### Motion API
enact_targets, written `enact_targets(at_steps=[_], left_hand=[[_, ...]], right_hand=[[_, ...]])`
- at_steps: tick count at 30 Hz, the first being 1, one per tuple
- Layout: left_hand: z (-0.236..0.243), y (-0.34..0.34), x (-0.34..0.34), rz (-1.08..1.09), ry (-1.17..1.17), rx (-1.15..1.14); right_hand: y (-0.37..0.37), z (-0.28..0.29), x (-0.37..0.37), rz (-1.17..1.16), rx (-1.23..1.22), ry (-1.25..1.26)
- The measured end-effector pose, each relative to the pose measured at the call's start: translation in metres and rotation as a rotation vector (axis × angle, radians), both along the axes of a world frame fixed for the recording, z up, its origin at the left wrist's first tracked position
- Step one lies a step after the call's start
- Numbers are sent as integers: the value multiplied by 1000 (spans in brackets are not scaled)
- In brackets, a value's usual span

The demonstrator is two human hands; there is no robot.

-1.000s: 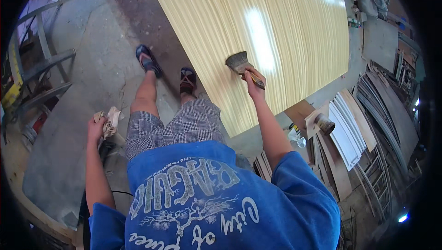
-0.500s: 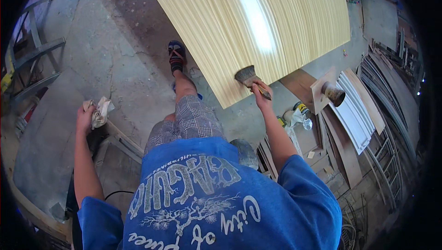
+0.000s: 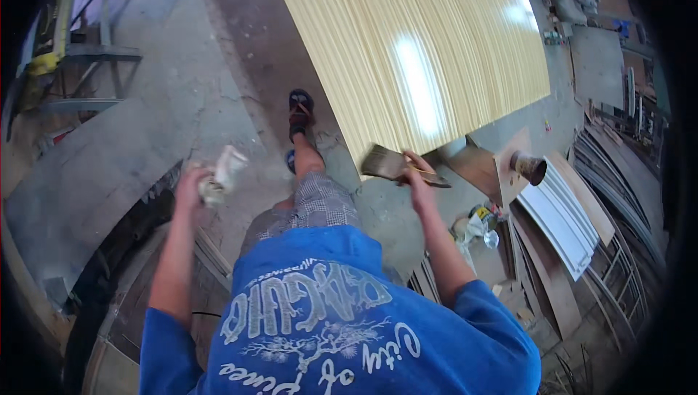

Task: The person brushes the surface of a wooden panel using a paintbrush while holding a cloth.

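My right hand [image 3: 418, 176] is closed round the handle of a wide, dark-bristled paintbrush [image 3: 385, 163]. The bristles point left, over the near corner of a large glossy panel [image 3: 349, 46] with a yellow wood-grain striped surface. Whether they touch the panel cannot be told. Off to the left, my left hand [image 3: 190, 185] grips a crumpled whitish rag [image 3: 224, 174], slightly blurred, above the floor and away from the panel.
A rusty can [image 3: 528, 168] sits on a board at the right. Beside it lie white corrugated sheets [image 3: 563, 220] and stacked long strips [image 3: 607, 169]. A metal frame [image 3: 102, 53] stands at the far left. My sandalled foot [image 3: 299, 113] is near the panel's left edge.
The brush has come toward me, from the panel's surface to its near corner, and its bristles have swung left. My left hand with the rag has moved to the right.
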State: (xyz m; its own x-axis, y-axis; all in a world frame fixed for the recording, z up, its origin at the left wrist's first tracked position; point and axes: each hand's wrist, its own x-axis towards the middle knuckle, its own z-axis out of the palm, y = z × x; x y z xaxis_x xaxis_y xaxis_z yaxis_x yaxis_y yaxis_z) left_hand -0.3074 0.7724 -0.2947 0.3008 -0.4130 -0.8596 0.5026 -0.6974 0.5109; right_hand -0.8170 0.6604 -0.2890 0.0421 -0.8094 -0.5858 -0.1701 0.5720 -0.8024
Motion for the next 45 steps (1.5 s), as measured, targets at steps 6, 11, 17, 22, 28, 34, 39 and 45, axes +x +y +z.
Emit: enact_targets(at_steps=[6,11,17,22,28,34,39,45], left_hand=[[82,-23,-95,443,499,-355],[53,14,-31,365,339,-327],[91,-64,19,365,202,-514],[45,-91,76,140,109,-335],[31,-134,98,-158,-214,-59],[26,-143,130,-435,-294,178],[20,-122,178,-361,-207,286],[15,-128,211,-358,-193,414]], right_hand=[[3,54,226,427,-156,-366],[-20,72,206,740,78,-512],[-49,-2,57,324,228,-94],[-72,-26,-84,106,243,318],[-77,-66,-98,488,214,925],[-116,-90,-73,442,324,956],[-172,-113,-47,339,183,872],[-302,-107,54,278,162,762]])
